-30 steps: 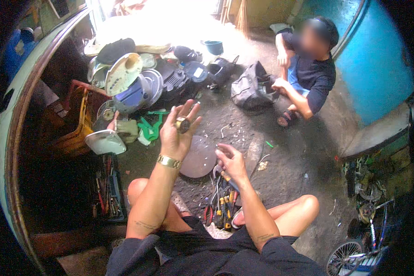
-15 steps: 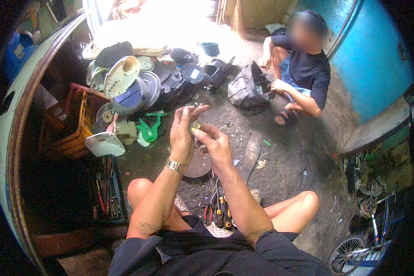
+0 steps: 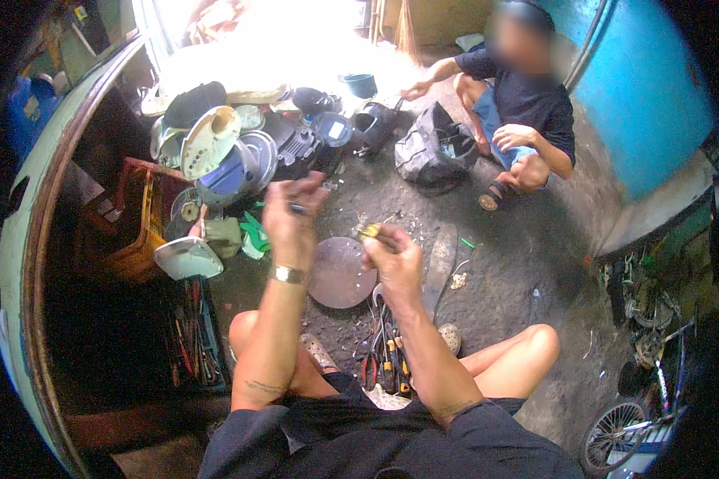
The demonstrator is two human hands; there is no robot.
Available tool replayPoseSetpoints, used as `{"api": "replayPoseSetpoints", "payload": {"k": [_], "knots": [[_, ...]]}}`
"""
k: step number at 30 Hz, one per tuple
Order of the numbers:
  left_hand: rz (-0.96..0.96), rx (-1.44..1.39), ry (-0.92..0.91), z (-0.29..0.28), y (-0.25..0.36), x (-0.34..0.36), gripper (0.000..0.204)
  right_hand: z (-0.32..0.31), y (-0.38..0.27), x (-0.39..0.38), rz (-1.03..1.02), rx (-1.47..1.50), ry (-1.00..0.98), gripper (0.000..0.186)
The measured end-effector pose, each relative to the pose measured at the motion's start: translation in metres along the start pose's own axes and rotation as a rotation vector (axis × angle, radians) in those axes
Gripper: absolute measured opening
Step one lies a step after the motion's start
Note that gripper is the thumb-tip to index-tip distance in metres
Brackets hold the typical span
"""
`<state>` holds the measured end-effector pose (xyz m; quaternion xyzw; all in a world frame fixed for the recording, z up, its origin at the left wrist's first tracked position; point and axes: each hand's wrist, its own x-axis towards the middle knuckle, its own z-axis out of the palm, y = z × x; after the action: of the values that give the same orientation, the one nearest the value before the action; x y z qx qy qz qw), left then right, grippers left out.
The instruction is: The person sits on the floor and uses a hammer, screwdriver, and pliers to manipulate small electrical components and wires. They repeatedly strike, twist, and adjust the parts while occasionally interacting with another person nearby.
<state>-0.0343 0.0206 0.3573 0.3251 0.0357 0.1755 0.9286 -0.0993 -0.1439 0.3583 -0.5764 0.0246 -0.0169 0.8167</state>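
Note:
My right hand (image 3: 398,262) is closed, its thumb and fingers pinching a small yellow-and-black part (image 3: 371,231) above the floor. My left hand (image 3: 294,219), blurred by motion, is raised to the left of it with a metal-band watch on the wrist. A small dark thing (image 3: 297,209) shows against its fingers, too smeared to name. Below and between the hands lies a round brown disc (image 3: 342,273). Near my legs stands a cluster of hand tools, with yellow-and-black handles (image 3: 389,374) and red-handled pliers (image 3: 370,369).
Plastic lids and machine housings (image 3: 240,160) are heaped at the far left, beside an orange crate (image 3: 148,219). A person in dark clothes (image 3: 535,104) squats at the far right by a grey bag (image 3: 431,156). A bicycle wheel (image 3: 613,435) is at the lower right.
My hands have moved apart: the left went left, the right slightly right and down with the yellow-and-black part. The other person's arm now reaches out past the bag.

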Motion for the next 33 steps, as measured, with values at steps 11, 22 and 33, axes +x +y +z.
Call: {"api": "replayPoseSetpoints", "payload": {"k": [11,22,33], "knots": [[-0.149,-0.514,-0.170,-0.018,0.028,0.005,0.031,-0.083,-0.063,-0.050,0.117,0.480,-0.116,0.036],[0.659,0.517,-0.540,0.176,-0.038,-0.038,0.032,-0.175,-0.075,-0.064,-0.069,0.470,0.154,0.041],[0.181,1.439,-1.130,0.149,-0.191,-0.020,0.050,-0.226,-0.100,-0.078,-0.088,0.496,0.310,0.034]]}}
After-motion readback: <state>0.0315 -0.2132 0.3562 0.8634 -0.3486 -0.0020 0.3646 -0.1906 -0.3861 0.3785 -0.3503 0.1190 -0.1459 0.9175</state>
